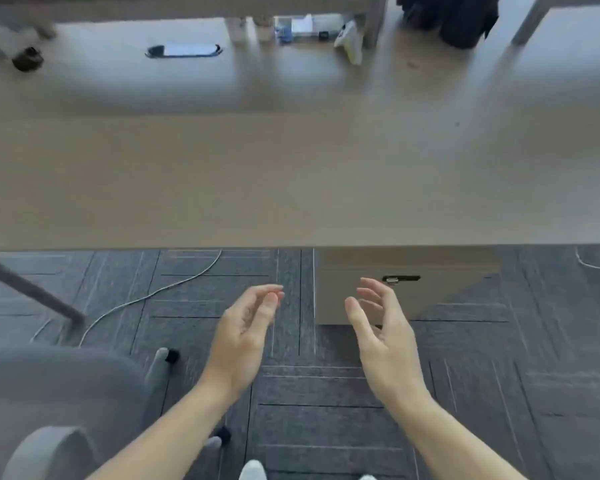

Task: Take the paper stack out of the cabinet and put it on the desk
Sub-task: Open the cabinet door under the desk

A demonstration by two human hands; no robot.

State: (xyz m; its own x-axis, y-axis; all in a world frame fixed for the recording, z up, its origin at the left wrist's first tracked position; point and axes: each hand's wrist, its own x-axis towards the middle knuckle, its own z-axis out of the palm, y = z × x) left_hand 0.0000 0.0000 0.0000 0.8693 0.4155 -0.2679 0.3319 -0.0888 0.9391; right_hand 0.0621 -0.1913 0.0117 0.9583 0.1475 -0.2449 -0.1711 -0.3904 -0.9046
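Note:
A wide light-wood desk [291, 174] fills the upper half of the head view. Under its front edge, right of centre, stands a low wooden cabinet [437, 292] with a dark recessed handle [400, 279]; its front is closed. No paper stack shows. My left hand [245, 336] and my right hand [381, 330] hover side by side above the carpet, palms facing each other, fingers spread and slightly curled, holding nothing. The fingertips of my right hand lie just in front of the cabinet, near the handle.
A grey office chair [59, 403] stands at the lower left with black castors. A white cable [153, 294] snakes over the dark carpet tiles. A desk leg [32, 289] slants in at the left. Small items and a cable port [183, 50] lie at the desk's far edge.

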